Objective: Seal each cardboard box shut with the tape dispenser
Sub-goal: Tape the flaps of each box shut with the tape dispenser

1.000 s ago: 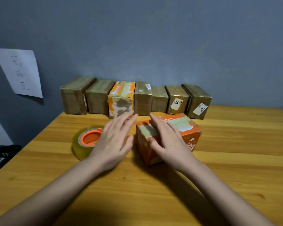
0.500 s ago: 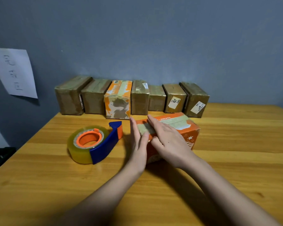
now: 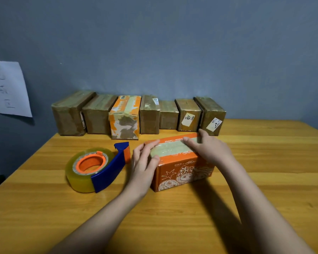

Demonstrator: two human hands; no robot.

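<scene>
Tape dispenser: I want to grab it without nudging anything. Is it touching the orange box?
Apart. The head view shows bare table and the left hand between the tape dispenser and the orange box.

A wooden table (image 3: 264,189) is seen against a blue-grey wall, on which a tape dispenser (image 3: 95,168) is laid just left of an orange cardboard box (image 3: 180,171), while a row of seven taped boxes (image 3: 136,114) is lined up along its far edge.

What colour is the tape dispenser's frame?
Blue, with an orange hub, on the tape dispenser; head view.
</scene>
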